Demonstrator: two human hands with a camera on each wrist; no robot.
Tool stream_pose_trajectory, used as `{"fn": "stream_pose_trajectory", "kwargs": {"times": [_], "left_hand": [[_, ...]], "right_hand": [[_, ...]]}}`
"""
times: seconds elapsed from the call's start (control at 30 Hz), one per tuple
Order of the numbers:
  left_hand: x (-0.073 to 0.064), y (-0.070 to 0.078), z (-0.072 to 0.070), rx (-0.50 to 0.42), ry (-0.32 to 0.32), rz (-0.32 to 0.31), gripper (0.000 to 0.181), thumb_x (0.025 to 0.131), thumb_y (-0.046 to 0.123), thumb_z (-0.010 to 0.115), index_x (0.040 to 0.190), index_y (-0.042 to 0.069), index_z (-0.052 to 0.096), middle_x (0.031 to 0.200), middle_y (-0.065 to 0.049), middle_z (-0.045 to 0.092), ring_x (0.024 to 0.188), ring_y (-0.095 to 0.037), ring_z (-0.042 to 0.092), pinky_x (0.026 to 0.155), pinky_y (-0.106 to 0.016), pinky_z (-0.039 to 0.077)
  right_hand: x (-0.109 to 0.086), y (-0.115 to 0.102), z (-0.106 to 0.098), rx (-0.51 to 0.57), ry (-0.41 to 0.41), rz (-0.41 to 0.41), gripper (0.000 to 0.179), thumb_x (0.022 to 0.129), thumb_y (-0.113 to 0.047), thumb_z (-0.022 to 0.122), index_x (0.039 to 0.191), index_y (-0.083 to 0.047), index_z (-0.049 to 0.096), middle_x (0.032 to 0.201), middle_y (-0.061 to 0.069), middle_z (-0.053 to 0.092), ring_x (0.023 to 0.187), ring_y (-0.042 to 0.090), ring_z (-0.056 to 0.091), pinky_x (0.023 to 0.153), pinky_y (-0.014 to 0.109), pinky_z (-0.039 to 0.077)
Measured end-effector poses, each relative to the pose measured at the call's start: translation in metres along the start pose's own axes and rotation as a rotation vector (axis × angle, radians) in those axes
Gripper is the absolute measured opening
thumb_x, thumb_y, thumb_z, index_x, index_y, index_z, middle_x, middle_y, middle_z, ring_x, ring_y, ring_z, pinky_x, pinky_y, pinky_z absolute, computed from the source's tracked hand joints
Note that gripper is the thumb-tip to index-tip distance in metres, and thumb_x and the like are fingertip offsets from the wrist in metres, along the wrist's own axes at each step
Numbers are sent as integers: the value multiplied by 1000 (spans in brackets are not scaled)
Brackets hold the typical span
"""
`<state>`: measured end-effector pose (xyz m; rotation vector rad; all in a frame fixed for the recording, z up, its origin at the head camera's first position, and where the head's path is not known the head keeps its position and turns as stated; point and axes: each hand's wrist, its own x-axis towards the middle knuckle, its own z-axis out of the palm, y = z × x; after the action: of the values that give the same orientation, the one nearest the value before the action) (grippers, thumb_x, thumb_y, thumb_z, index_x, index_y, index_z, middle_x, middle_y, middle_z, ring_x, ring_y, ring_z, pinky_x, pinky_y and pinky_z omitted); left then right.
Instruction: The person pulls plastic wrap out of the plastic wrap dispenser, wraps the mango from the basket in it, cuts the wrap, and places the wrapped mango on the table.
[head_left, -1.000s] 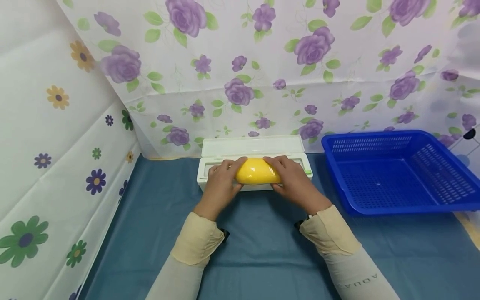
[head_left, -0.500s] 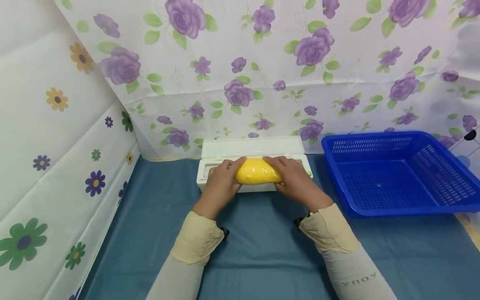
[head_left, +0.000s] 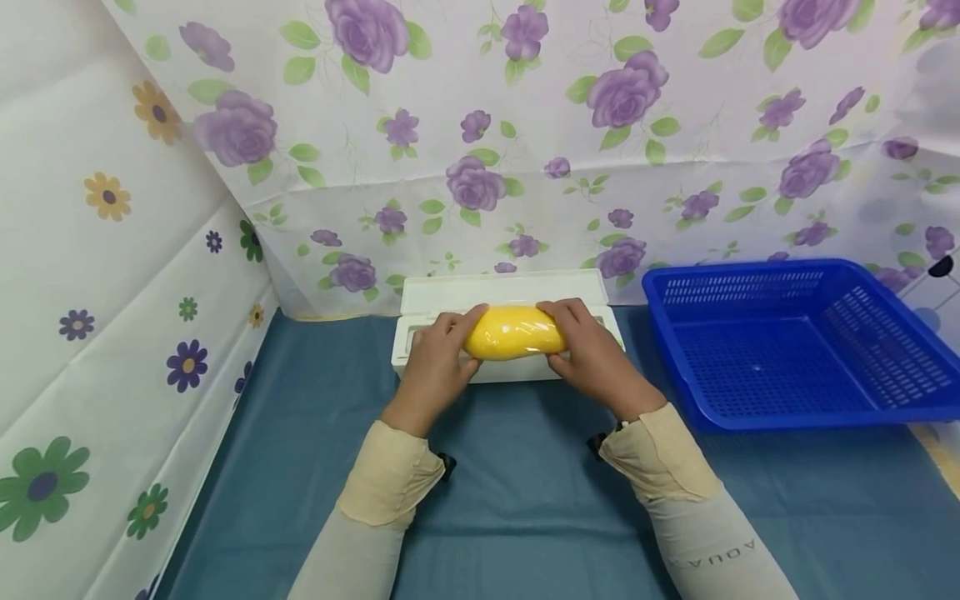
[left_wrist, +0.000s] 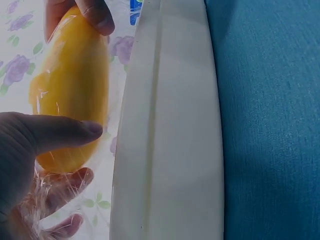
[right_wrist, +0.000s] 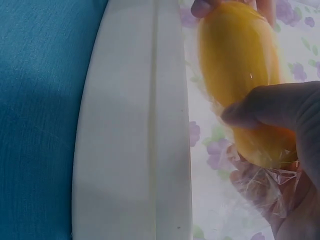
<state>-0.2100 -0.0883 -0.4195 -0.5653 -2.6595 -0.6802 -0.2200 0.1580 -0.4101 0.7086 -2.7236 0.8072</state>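
Note:
A smooth yellow mango point(head_left: 513, 333), wrapped in clear cling film, is held level between both hands above a white cling-film dispenser box point(head_left: 513, 372). My left hand point(head_left: 435, 360) grips its left end, thumb on the near side and fingers behind. At the other end my right hand point(head_left: 597, 358) grips it likewise. In the left wrist view, loose cling film point(left_wrist: 46, 195) bunches at the palm beyond the mango's end. Similar crumpled film point(right_wrist: 274, 186) gathers by the right palm. Much of the box's open top is hidden behind the hands and mango.
The box's lid point(head_left: 498, 292) stands raised at the back, near the floral-print backdrop point(head_left: 555, 208). To the right is a blue plastic basket point(head_left: 750, 421) with perforated walls. A blue-green cloth point(head_left: 517, 533) covers the table, and a flowered sheet point(head_left: 112, 333) borders the left.
Both hands have raised the wrapped mango slightly and turned it a little; more of its front shows now. The box and basket have stayed in place.

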Motion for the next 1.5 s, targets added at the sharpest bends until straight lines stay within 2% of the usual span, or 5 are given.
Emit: {"fn": "stream_pose_trajectory", "kwargs": {"times": [0.33, 0.6, 0.83, 1.17, 1.5], "left_hand": [[1, 0, 1, -25, 49, 8, 79, 85, 13, 83, 152, 28, 44, 126, -12, 60, 113, -31, 63, 103, -54, 41], [3, 0, 2, -26, 98, 23, 79, 83, 10, 83, 151, 28, 46, 126, -12, 59, 112, -30, 64, 101, -53, 42], [3, 3, -2, -33, 145, 31, 80, 81, 8, 84, 150, 27, 48, 125, -12, 59, 110, -29, 64, 99, -54, 44], [4, 7, -7, -40, 151, 31, 80, 81, 7, 84, 149, 27, 49, 126, -12, 59, 109, -28, 63, 100, -54, 44], [4, 12, -11, -50, 197, 50, 80, 80, 4, 84, 148, 27, 50, 127, -13, 57, 105, -29, 61, 98, -55, 45]], "right_hand": [[-1, 1, -1, 13, 66, -33, 69, 86, -4, 76, 148, -12, 46, 134, 15, 51, 108, 33, 61, 101, 51, 52], [0, 0, 1, 17, 106, -38, 69, 86, -2, 76, 147, -13, 46, 136, 15, 50, 110, 34, 61, 99, 52, 53], [1, -3, 0, 38, 149, -60, 70, 85, 0, 76, 147, -13, 47, 136, 14, 50, 114, 32, 60, 102, 50, 52], [1, -4, -4, 52, 166, -68, 72, 84, 2, 77, 147, -13, 46, 137, 15, 49, 115, 32, 60, 102, 50, 52], [-2, -10, -9, 74, 218, -105, 75, 82, 6, 76, 148, -14, 47, 137, 16, 49, 118, 32, 58, 102, 49, 53]]}}
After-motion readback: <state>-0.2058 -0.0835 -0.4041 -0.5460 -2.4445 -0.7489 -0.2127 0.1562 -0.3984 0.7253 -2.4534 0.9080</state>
